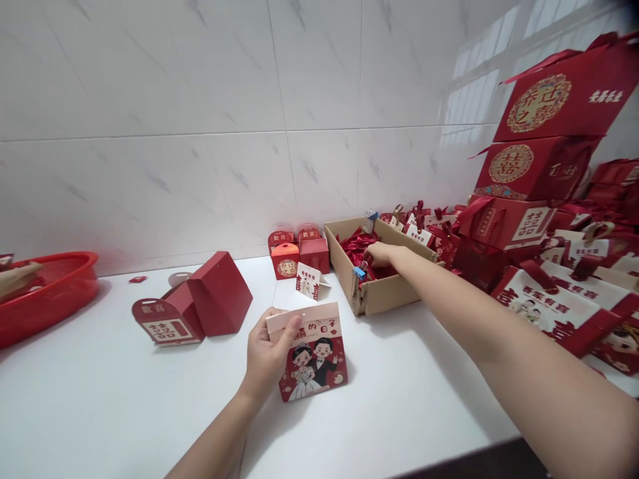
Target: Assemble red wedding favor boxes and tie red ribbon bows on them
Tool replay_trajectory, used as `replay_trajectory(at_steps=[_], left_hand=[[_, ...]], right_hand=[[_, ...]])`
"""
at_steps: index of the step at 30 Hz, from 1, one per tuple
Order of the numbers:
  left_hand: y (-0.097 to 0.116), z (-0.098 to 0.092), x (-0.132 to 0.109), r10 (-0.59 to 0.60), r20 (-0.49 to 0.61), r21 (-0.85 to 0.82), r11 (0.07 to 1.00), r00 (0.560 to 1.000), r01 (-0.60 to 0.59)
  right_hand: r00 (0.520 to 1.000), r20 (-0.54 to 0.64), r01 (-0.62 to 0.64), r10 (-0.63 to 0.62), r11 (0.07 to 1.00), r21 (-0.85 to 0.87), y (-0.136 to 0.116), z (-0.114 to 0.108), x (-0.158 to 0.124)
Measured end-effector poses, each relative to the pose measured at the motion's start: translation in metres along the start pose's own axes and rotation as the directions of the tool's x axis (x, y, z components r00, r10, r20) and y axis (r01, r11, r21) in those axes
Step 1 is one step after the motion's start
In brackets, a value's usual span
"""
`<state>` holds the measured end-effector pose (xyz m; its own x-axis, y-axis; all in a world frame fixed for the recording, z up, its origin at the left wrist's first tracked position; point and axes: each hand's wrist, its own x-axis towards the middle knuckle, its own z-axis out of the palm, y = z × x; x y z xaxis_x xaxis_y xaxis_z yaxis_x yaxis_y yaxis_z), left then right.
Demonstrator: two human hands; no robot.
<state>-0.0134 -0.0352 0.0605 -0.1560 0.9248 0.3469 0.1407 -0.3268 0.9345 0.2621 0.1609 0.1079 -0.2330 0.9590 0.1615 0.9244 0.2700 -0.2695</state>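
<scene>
My left hand is closed on a small paper gift bag printed with a cartoon bride and groom, thumb across its folded top, holding it upright on the white table. My right hand reaches into an open cardboard box filled with red ribbon bows. Its fingers are curled among the bows beside a blue binder clip on the box rim. What they grip is hidden.
A tipped red gift box lies left of centre. Small red boxes and a little folded bag stand by the tiled wall. A red plastic basket sits far left. Stacked red gift boxes and filled bags crowd the right.
</scene>
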Motion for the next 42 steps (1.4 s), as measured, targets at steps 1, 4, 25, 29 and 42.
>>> replay_trajectory(at_steps=[1,4,25,29,42], left_hand=[[0.0,0.0,0.0,0.001,-0.001,-0.001,1.0,1.0,-0.001],[0.0,-0.001,0.001,0.015,-0.001,0.009,1.0,1.0,-0.015],[-0.001,-0.001,0.0,0.021,0.037,-0.005,1.0,0.999,-0.021],[0.003,0.0,-0.001,0.018,0.054,-0.032,0.999,0.998,-0.017],[-0.007,-0.008,-0.003,0.678,0.16,0.39,0.624,0.717,-0.677]], right_hand=[[1.0,0.015,-0.011,0.011,1.0,-0.005,0.0,-0.001,0.001],[0.998,0.039,-0.051,0.052,0.999,-0.008,0.0,-0.004,0.003],[0.947,-0.26,-0.056,0.189,0.894,0.445,0.003,-0.012,-0.007],[0.879,-0.431,0.083,0.202,0.826,0.558,-0.018,-0.033,-0.022],[0.565,-0.813,0.764,-0.137,0.459,0.454,-0.119,0.011,-0.167]])
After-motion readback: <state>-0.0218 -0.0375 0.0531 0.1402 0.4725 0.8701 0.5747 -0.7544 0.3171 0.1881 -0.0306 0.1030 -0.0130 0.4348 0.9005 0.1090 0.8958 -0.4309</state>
